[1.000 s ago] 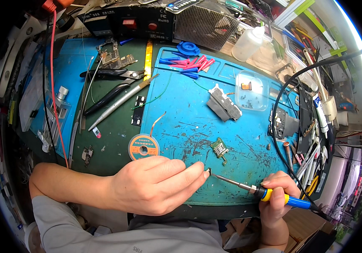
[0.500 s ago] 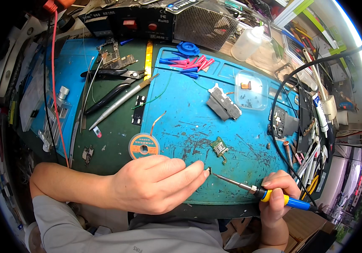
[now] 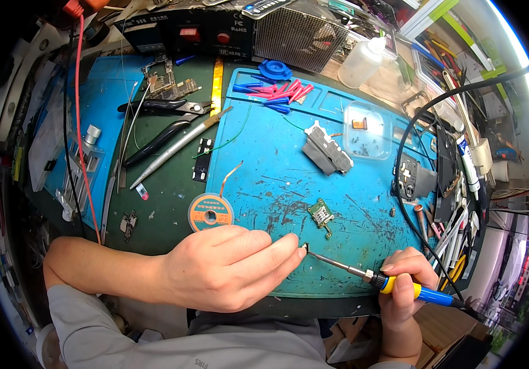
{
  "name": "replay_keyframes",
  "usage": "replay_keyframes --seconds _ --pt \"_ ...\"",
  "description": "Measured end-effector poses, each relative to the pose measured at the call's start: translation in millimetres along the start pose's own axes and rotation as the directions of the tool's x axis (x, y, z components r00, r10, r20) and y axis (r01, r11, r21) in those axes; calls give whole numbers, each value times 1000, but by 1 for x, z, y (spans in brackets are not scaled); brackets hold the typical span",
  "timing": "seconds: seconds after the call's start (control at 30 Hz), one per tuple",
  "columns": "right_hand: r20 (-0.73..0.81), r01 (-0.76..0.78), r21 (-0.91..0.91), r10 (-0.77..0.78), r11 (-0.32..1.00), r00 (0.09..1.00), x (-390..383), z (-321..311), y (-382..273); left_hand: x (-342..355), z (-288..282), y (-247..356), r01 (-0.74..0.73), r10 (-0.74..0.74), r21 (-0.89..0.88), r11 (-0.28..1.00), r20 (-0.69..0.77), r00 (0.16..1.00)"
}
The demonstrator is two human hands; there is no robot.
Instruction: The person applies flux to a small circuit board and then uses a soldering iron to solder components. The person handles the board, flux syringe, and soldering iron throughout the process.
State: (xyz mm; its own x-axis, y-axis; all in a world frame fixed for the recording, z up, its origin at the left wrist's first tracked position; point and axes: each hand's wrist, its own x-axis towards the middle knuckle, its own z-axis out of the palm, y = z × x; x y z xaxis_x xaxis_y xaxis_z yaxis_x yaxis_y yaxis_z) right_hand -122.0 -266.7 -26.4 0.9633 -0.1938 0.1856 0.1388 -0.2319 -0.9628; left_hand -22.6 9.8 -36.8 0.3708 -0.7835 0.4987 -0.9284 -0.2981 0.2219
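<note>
My left hand is closed in a pinch on a tiny dark component low on the blue silicone mat. My right hand grips a yellow and blue soldering iron, its thin metal tip reaching to that component; whether they touch is too small to tell. A small green circuit board lies just above. An orange spool of braid is behind my left knuckles, its copper end sticking up. A grey plastic module and a clear container sit farther back.
Cutters, a silver pen-like tool and boards lie on the green mat to the left. Pink and blue nozzles, a white bottle and a black machine stand behind. A black cable arches past tools crowded at right.
My left fingertips and the iron's tip have shifted very slightly upward with the component. Everything else looks the same.
</note>
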Motion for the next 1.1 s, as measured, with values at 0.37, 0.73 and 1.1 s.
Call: replay_keyframes --seconds 0.37,0.73,1.1 --pt "60 -32 -2 32 999 998 -1 0 -3 0 0 0 -2 2 -5 1000 3 1000" --pt "70 -18 -30 20 999 997 -1 -1 -2 0 -2 0 -2 2 0 1000 21 1000" --pt "41 -13 -18 14 1000 999 0 0 -2 0 -1 0 -4 4 5 1000 17 1000"
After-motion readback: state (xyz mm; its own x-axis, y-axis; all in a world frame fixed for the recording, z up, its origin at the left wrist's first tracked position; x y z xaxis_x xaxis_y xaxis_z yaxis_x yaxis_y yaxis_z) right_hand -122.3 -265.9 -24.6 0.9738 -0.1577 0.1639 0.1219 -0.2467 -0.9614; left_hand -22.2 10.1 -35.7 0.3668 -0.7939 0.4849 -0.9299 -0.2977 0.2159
